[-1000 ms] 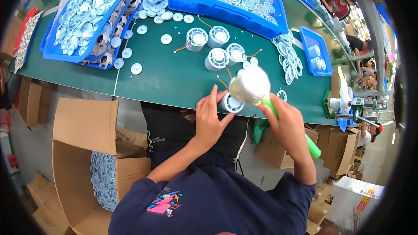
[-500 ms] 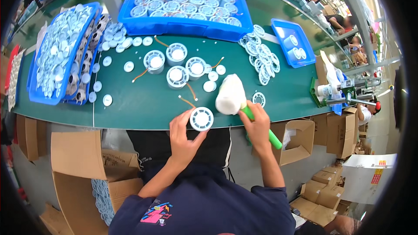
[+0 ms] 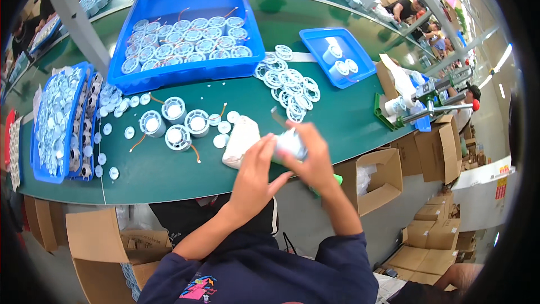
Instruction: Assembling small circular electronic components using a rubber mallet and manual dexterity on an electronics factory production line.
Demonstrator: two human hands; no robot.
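My right hand [image 3: 315, 155] is closed around a pale blue round motor housing [image 3: 292, 144] with a short wire, blurred by motion, over the table's front edge. Beside it my left hand [image 3: 254, 175] has straight fingers near the housing's left side and its thumb spread away; whether the fingertips touch it I cannot tell. A mallet with a white-wrapped head [image 3: 243, 139] lies on the table behind my hands, its green handle mostly hidden under them. To the left stand several similar housings [image 3: 179, 137] with orange wires. Small white discs [image 3: 221, 141] lie by the mallet head.
A large blue bin [image 3: 185, 76] of wired housings stands behind. Pale rings [image 3: 292, 87] are heaped right of it, near a blue tray [image 3: 337, 59]. Stacked blue trays [image 3: 53, 174] of discs stand left; a metal clamp fixture [image 3: 433, 101] is at right. Cardboard boxes [image 3: 101, 236] flank me below.
The housing has passed from my left hand to my right. My right hand has let go of the mallet, now lying on the table. The view has turned rightward.
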